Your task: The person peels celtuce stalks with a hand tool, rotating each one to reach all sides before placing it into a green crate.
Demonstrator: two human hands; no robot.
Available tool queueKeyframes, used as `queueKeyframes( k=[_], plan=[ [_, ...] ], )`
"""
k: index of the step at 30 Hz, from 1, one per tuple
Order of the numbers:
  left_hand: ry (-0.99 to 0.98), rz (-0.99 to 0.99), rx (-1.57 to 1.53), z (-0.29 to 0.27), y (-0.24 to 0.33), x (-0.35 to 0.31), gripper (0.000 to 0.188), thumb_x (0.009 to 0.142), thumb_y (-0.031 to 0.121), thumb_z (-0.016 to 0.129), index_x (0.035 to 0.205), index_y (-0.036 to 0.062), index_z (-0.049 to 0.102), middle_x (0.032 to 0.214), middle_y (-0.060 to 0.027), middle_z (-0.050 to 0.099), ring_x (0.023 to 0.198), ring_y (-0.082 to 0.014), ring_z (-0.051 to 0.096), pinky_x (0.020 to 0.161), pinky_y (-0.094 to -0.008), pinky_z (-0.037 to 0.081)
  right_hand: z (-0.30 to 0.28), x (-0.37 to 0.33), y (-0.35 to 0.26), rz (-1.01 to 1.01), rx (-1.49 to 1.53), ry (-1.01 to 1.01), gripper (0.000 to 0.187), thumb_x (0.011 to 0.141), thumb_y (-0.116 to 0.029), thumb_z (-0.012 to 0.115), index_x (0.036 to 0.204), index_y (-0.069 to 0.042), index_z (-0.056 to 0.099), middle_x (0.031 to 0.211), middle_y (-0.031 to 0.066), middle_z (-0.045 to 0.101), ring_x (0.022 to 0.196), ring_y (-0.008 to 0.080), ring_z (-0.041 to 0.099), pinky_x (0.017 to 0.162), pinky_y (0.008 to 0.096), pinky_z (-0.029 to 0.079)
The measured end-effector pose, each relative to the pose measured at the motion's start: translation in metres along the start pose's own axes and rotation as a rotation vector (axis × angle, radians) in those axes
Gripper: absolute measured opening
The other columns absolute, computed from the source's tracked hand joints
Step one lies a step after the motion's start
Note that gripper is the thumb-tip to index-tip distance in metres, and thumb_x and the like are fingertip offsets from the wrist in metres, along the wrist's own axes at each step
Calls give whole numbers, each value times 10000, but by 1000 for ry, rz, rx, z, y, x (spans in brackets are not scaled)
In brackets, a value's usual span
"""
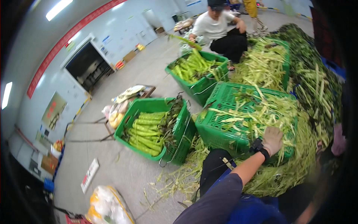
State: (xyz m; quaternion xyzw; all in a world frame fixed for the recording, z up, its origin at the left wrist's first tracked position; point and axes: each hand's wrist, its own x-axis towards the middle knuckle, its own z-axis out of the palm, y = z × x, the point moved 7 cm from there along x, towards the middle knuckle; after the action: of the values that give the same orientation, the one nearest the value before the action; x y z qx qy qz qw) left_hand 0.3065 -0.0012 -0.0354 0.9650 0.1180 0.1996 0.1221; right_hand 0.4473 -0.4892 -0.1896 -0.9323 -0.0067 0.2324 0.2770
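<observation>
My left hand (273, 140), in a pale glove, rests on the strewn peelings on top of an overturned green crate (227, 96). Its fingers look stretched out over the shreds, with nothing visible in its grip. A black band and a small dark device sit at that wrist. My right forearm (308, 212) shows blurred at the lower right; its hand cannot be made out. Left of the overturned crate, another green crate (178, 147) holds rows of long green stems, like celtuce (147, 130), and some dark leaves.
Stems fill a farther green crate (209, 91), with a crouching person (220, 30) behind it holding a stem. Peelings (287, 171) and a heap of leaves (317, 82) cover the floor at right. A stuffed plastic bag (108, 205) lies lower left.
</observation>
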Motion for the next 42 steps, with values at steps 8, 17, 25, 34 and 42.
queueKeyframes(
  k=[8,17,25,34,42],
  plan=[
    [28,7,-48,14,-8,-10,312,783,228,607,1045,59,619,1079,-135,540,1088,-311,485,1025,-486,336,-2,0,-26,-1,-95,-11,289,859,-271,598,1053,-68,667,1090,146,615,995,335,635,846,441,501],
    [112,146,62,25,1,1,146,807,179,579,868,75,661,900,-158,648,877,-322,612,782,-455,465,-1,5,-59,-79,-237,63,278,811,-279,619,925,-41,706,935,177,674,896,364,665,786,449,514],
    [-38,324,1,-13,0,7,277,860,295,620,1023,73,651,1035,-128,652,981,-333,585,902,-454,444,2,7,-163,-73,-408,-149,367,719,-325,649,893,-8,705,864,247,687,826,414,660,751,473,513],
    [-134,351,-116,-18,10,24,337,786,246,651,1036,23,614,1002,-159,585,939,-360,557,870,-502,432,-9,166,-262,-299,-199,205,250,791,-236,592,920,-26,636,956,226,644,920,414,624,807,472,497],
    [-245,240,-37,-8,10,24,421,851,225,615,1191,-23,600,1176,-232,572,1091,-437,535,981,-545,431,38,297,-317,-230,-344,81,283,839,-227,611,1031,-28,672,1032,203,645,979,376,639,882,459,525]
  ],
)
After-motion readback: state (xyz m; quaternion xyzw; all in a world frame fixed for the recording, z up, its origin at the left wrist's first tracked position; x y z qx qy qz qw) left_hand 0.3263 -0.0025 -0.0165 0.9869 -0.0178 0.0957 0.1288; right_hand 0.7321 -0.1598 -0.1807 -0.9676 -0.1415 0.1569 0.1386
